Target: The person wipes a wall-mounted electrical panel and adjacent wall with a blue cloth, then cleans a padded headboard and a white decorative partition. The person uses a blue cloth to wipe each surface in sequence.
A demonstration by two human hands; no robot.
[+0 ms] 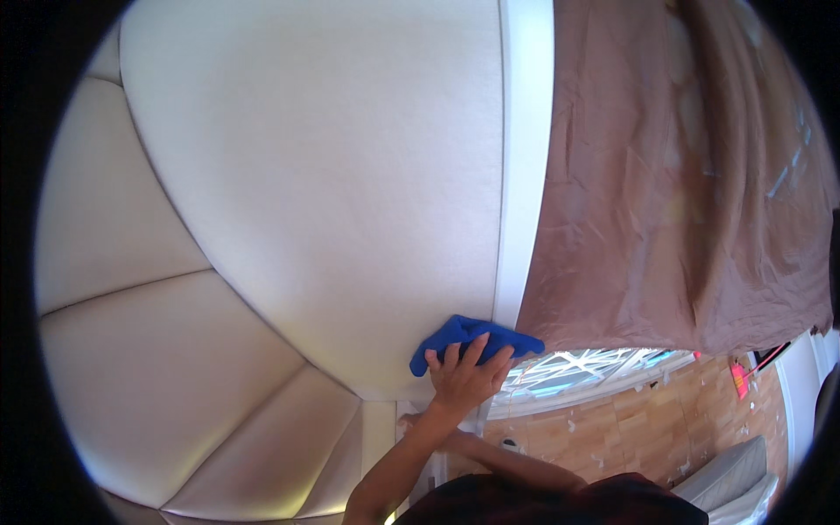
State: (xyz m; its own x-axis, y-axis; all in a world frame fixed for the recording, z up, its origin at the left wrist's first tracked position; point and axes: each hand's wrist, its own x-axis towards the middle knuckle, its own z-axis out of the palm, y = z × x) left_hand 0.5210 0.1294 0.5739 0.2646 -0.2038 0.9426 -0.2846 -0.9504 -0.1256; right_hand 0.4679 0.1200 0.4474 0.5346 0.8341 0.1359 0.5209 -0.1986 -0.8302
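Observation:
My left hand presses a folded blue cloth against the lower right corner of a large cream padded panel. Its fingers spread over the cloth, which overlaps the bottom of the white trim strip along the panel's right edge. Below it, my right hand is mostly hidden behind my left forearm. Only a small part of it shows beside the panel's lower edge, and how its fingers are held is not visible.
Curved cream upholstered sections with dark seams lie to the left. A brown wrinkled sheet covers the right side. Below are a wooden floor with white scraps, a glass item with criss-cross white lines, a red object and a grey padded block.

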